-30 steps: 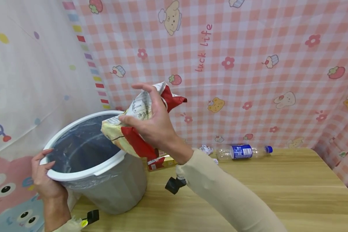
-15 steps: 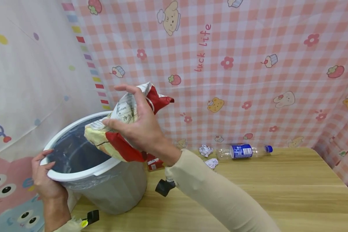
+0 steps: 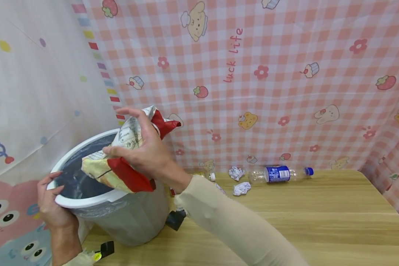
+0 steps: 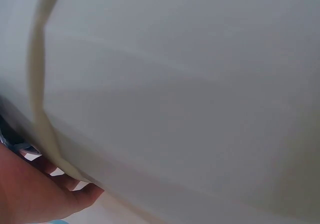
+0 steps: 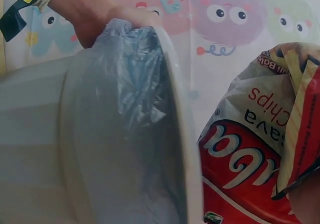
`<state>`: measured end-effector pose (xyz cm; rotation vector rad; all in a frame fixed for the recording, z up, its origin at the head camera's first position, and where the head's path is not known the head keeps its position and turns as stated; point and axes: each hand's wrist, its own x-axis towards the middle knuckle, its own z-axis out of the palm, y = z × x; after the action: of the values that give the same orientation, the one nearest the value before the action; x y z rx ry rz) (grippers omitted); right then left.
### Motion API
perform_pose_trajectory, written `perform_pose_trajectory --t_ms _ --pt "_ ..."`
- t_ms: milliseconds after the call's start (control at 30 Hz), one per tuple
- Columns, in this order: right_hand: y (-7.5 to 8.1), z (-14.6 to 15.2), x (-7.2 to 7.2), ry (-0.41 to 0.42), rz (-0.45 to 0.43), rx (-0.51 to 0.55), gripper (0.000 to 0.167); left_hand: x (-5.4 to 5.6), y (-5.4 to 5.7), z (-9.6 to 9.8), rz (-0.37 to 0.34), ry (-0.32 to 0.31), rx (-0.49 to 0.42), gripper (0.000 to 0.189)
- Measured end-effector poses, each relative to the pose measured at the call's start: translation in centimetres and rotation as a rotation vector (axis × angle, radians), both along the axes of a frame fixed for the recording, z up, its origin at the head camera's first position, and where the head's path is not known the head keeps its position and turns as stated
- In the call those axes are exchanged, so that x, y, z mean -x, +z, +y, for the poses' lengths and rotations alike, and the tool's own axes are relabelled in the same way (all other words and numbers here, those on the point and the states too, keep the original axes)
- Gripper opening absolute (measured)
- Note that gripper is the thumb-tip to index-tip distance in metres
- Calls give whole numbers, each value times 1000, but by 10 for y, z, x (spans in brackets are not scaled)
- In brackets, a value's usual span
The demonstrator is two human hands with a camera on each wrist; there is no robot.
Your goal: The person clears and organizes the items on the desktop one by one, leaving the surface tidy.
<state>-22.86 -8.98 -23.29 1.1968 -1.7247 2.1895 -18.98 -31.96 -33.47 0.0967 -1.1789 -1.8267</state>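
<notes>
A red, white and cream cassava chips bag [image 3: 101, 173] is in my right hand [image 3: 149, 153], gripped between the thumb and fingers. Crumpled and tilted, it hangs over the near right part of the bin's mouth. The grey trash bin [image 3: 133, 221] has a white rim and a thin plastic liner [image 5: 142, 79]. At the bin's left side my left hand [image 3: 54, 210] grips the rim, fingertips over its inner edge. In the left wrist view the bin's wall [image 4: 175, 109] fills most of the picture. The bin's bottom is hidden from me.
On the wooden table [image 3: 302, 214], a clear bottle [image 3: 277, 173] with a blue label lies by the back cloth. Crumpled paper balls [image 3: 241, 188] are left of it. A white-capped bottle [image 3: 212, 177] is partly hidden behind my right forearm.
My right hand has carried the chips bag leftward and slightly down, further over the bin's mouth. Paper balls and a white bottle cap have come into sight. My left hand stays on the rim.
</notes>
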Motion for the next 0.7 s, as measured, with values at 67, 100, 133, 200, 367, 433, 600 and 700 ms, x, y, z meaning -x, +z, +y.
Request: perform_pose_trajectory --t_ms 67,100,133,200,367,433,600,700 --pt "-2 -5 3 -4 5 -9 69 0 0 0 5 -3 -6 34" --pt "-3 -7 4 -6 3 -19 70 0 0 0 6 -2 -8 34" --pt "-4 -9 5 -4 -2 -25 70 0 0 0 6 -1 -10 34" --pt "-6 -13 7 2 -22 -36 70 0 0 0 6 -1 -13 33" --pt "-11 -18 10 28 -82 -44 69 0 0 0 -3 2 -8 34" --pt "-13 -20 12 38 -104 -42 68 -1 0 0 -11 4 -1 35" --pt "-17 -23 17 65 -152 -5 67 -1 0 0 -10 -1 2 35" --pt "-19 -25 20 84 -177 22 66 -1 0 0 7 -12 -2 35"
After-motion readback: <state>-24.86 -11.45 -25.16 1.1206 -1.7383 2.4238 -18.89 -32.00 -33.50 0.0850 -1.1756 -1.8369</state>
